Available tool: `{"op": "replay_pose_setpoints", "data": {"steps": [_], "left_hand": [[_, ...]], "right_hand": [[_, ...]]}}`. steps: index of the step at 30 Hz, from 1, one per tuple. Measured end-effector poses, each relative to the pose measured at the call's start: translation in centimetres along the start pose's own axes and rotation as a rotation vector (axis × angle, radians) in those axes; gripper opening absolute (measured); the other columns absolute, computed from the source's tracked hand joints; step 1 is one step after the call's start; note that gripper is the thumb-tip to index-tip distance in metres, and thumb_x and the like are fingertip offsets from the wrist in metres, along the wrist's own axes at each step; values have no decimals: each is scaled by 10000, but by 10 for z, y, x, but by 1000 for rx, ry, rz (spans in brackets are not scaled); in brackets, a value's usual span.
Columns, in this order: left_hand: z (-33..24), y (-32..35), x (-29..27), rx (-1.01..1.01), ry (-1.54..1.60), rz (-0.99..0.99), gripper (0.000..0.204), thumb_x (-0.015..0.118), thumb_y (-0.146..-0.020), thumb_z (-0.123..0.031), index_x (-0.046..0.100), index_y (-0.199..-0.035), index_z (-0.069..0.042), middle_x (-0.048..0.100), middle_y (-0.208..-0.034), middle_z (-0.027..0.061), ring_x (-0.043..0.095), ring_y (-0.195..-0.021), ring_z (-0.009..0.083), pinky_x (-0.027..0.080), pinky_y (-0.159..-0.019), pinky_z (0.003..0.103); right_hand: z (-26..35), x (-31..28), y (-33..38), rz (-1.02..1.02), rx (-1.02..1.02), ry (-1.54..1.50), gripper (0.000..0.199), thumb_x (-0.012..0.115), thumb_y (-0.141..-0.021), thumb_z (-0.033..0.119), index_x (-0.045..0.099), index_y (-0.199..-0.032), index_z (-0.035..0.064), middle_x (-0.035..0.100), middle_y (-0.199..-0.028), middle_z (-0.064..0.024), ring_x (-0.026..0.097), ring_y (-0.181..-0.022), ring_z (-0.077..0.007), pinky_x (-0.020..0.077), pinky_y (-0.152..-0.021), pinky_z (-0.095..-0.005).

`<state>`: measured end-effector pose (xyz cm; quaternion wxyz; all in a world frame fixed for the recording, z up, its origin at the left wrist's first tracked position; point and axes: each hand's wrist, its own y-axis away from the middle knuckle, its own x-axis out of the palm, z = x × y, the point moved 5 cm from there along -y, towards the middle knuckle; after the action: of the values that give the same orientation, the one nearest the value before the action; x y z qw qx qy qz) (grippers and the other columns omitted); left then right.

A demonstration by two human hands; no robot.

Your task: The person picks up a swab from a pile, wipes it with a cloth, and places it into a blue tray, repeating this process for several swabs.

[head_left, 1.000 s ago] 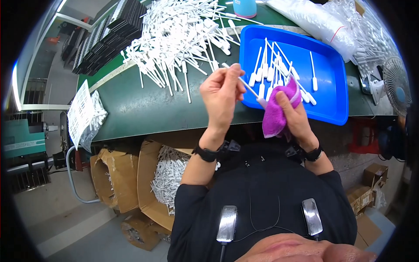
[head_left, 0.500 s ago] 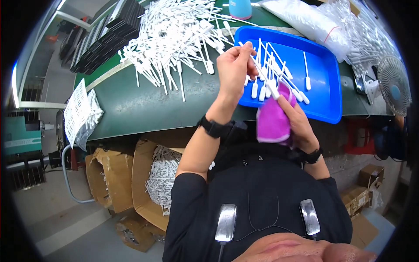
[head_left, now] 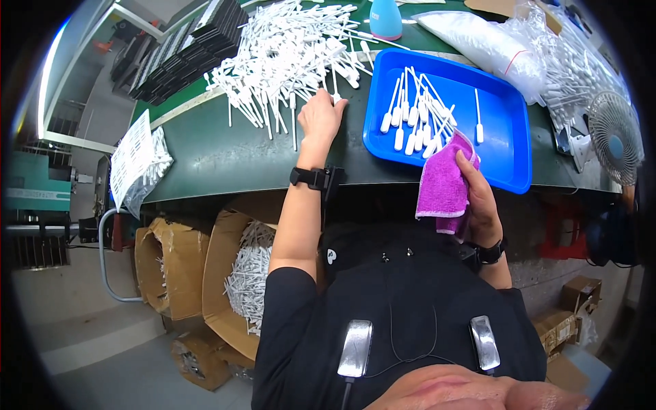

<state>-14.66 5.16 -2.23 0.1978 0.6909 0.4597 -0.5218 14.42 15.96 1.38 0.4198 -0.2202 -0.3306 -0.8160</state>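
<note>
My left hand [head_left: 320, 117] is at the near edge of a pile of white plastic sticks [head_left: 287, 51], each with a thin stem and a thicker, bulb-like end. Its fingers are closed, and the thick end of one white stick [head_left: 335, 94] shows at the thumb and fingertips. My right hand [head_left: 480, 198] grips a purple cloth [head_left: 443, 183], which hangs over the near rim of a blue tray [head_left: 502, 174]. Inside the tray lies a loose bunch of white sticks [head_left: 413, 113], with a single white stick [head_left: 478, 119] apart from them on the right.
Stacked black trays [head_left: 188, 51] stand at the back left; a blue bottle [head_left: 386, 19] is behind the blue tray. Plastic bags [head_left: 488, 51] and a small fan [head_left: 613, 140] occupy the right. A bag with a paper sheet [head_left: 137, 164] hangs at the left edge, above cardboard boxes [head_left: 184, 266].
My left hand has moved left from the blue tray to the pile, and the stick it held against the cloth is out of its grip. The right hand keeps the cloth, now hanging more open.
</note>
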Motion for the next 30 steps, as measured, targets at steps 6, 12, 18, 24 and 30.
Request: {"op": "replay_pose_setpoints", "data": {"steps": [6,12,18,24,30], "left_hand": [[3,25,-7,-5,30,-28,325,660,-801,-364,602,-845,-48,658,-811,143,629,-808,346,474,-710,432],[22,44,-18,-13,297,-70,321,632,-848,-316,618,-1007,-36,657,-849,91,626,-717,219,467,-585,332],[0,82,-35,-204,1303,91,279,557,-929,-235,593,-1111,-27,593,-822,7,503,-590,68,344,-428,194],[1,105,-36,-342,1700,143,241,534,-950,-204,591,-1090,-17,491,-731,-32,369,-505,24,268,-375,166],[4,108,-40,-358,1701,115,228,540,-940,-195,592,-1041,3,495,-733,-26,369,-495,29,260,-369,172]], "right_hand": [[-4,-8,9,-27,-25,-42,296,537,-949,269,530,-1149,50,653,-945,-56,653,-805,-120,534,-693,-247],[-4,-3,16,21,12,-11,236,546,-944,248,559,-1096,68,636,-909,-19,636,-781,-99,525,-703,-244],[-6,8,9,22,-5,-42,259,537,-949,256,547,-1122,63,643,-929,-25,643,-795,-108,531,-703,-242],[-10,34,-17,196,-3,-46,390,445,-984,327,490,-1228,26,627,-1100,-96,641,-955,-184,530,-823,-312],[-5,64,-36,196,-27,-187,467,377,-997,384,481,-1254,8,574,-1196,-135,557,-1114,-239,425,-982,-394]]}}
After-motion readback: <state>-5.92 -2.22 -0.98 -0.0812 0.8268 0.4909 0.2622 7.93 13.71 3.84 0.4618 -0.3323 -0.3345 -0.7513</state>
